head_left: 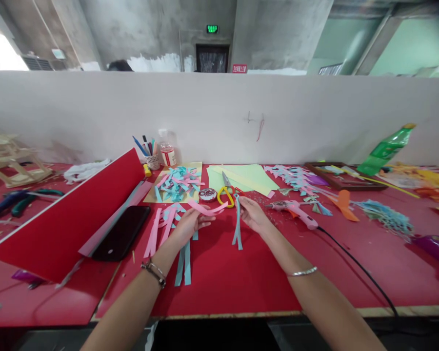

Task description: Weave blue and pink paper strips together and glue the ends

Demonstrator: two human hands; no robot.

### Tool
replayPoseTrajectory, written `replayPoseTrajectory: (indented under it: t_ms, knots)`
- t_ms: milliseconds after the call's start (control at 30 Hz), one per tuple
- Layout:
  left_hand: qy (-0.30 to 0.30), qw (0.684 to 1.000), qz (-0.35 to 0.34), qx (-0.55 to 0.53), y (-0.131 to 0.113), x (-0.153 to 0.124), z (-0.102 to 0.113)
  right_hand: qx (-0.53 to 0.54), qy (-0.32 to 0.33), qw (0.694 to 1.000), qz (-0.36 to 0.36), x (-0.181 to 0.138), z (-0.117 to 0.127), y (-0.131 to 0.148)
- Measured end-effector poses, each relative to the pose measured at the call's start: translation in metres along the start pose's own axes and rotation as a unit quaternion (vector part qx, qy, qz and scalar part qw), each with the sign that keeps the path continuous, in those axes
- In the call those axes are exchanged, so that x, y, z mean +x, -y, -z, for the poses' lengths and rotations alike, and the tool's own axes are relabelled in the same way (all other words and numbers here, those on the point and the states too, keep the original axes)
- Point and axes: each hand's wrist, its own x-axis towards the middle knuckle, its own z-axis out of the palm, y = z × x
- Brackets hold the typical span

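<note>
- Holding a pink paper strip [216, 210] in the left hand [190, 224]: grip closed on it between thumb and fingers, free end curving toward the right hand.
- Right hand [255, 215]: grip pinched at the fingertips on a blue paper strip [238, 225], bent over at its top, two tails hanging above the red tabletop [237, 287].
- Yellow-handled scissors [225, 192] just beyond and between the hands, blades pointing away, lying partly over pale green sheets [249, 176]. Round tin [207, 195] just left of them.
- Heap of pink and blue cuttings [181, 183] farther back, on a yellowish sheet. Loose pink strips [152, 235] left of the left hand; long blue strips [188, 265] by its wrist.
- Pink glue gun [296, 209] right of the right hand, nozzle toward it; black cord [358, 265] running over the near edge.
- Left side: black phone [121, 233] lying flat beside a leaning red board [76, 214].
- Far right: green bottle [386, 150], tilted, by a brown tray [369, 185].
</note>
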Motion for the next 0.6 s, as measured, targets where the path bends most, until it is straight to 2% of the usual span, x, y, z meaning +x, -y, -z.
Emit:
replayPoseTrajectory:
  t_ms: [200, 600]
  knots:
    - [-0.002, 1.000, -0.027, -0.015, 0.0034, 0.0056, 0.0050, -0.005, 0.020, 1.000, -0.023, 0.0016, -0.0007, -0.0039]
    - [0.021, 0.997, -0.070, -0.012, 0.0028, 0.0083, 0.0087, -0.004, 0.048, 0.999, -0.022, 0.0042, 0.0035, -0.0029]
